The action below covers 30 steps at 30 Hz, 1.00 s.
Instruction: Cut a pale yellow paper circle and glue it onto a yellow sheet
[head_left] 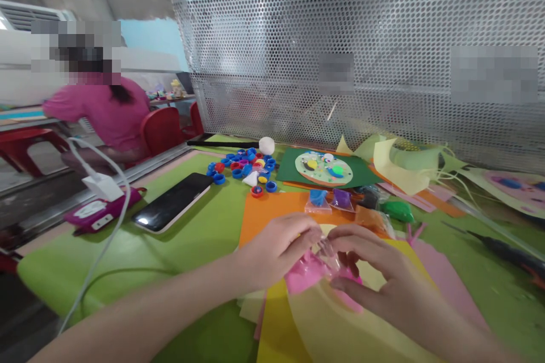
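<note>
Both my hands meet over a stack of coloured paper sheets (pixel 298 329) near the table's front. My left hand (pixel 276 252) and my right hand (pixel 366 264) pinch a small clear plastic bag of pink modelling clay (pixel 306 275) between their fingertips. The fingers of both hands are closed on the bag. An orange sheet (pixel 272 212) lies just beyond the hands. Small bags of blue (pixel 318 198), purple (pixel 341 199) and green clay (pixel 398 211) rest behind them.
A pile of blue and red bottle caps (pixel 242 167), a phone (pixel 172 202), a pink case with a white charger (pixel 100 204), a green sheet with a decorated round plate (pixel 323 169) and a perforated metal screen (pixel 361 57) are here. A person in pink (pixel 104 113) sits far left.
</note>
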Each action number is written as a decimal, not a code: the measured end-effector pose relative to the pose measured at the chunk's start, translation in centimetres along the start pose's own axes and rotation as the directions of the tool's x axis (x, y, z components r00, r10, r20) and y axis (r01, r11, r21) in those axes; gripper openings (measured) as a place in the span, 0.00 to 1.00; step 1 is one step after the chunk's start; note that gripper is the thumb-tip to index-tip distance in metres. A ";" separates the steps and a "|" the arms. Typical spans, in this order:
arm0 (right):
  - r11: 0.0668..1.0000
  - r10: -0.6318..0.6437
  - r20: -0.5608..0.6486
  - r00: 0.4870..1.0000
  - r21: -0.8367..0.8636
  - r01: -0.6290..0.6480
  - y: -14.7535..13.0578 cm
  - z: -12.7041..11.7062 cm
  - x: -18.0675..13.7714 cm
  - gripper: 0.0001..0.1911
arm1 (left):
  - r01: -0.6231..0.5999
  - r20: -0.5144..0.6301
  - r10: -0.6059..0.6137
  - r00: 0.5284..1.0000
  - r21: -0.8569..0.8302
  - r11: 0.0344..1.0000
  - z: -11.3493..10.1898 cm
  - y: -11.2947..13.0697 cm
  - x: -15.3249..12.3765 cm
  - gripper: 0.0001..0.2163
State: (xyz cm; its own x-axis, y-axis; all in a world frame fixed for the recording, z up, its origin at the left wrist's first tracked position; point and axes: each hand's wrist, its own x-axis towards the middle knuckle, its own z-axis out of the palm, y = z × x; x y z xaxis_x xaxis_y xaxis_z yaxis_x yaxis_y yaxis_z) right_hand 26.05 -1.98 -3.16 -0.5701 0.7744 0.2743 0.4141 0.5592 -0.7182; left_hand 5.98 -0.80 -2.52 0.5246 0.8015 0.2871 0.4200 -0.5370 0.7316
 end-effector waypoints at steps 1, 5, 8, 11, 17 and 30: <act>1.000 0.018 0.015 1.000 -0.013 -0.018 0.0 0.0 0.0 0.10 | 0.009 0.003 -0.009 1.000 -0.003 1.000 0.0 0.0 0.0 0.13; 0.992 0.125 0.084 0.989 -0.010 -0.124 0.0 0.0 0.0 0.05 | 0.051 0.006 -0.051 0.999 -0.016 0.999 0.0 0.0 0.0 0.13; 0.983 0.177 0.110 0.978 0.027 -0.181 -0.3 0.2 0.2 0.04 | 0.055 -0.004 -0.055 0.999 0.001 0.999 0.0 0.0 0.0 0.13; 0.967 0.242 0.129 0.962 0.048 -0.250 -0.7 0.2 0.3 0.06 | 0.051 -0.007 -0.051 0.999 0.009 0.999 0.0 0.1 0.0 0.12; 0.940 0.304 0.220 0.927 0.086 -0.329 -1.1 0.0 0.3 0.07 | 0.031 0.021 -0.031 0.999 -0.001 1.000 0.2 0.2 -0.1 0.10; 0.937 0.290 0.153 0.945 0.156 -0.313 -0.8 1.0 0.3 0.03 | 0.075 -0.051 -0.075 0.996 0.011 0.997 0.5 0.1 0.0 0.11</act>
State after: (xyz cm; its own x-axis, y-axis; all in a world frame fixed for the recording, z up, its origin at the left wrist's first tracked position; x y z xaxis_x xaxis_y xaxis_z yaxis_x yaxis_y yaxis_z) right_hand 24.83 -2.53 -3.14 -0.5266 0.8488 -0.0469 0.4561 0.2355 -0.8582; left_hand 6.32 -0.99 -2.77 0.4531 0.8518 0.2629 0.4664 -0.4778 0.7444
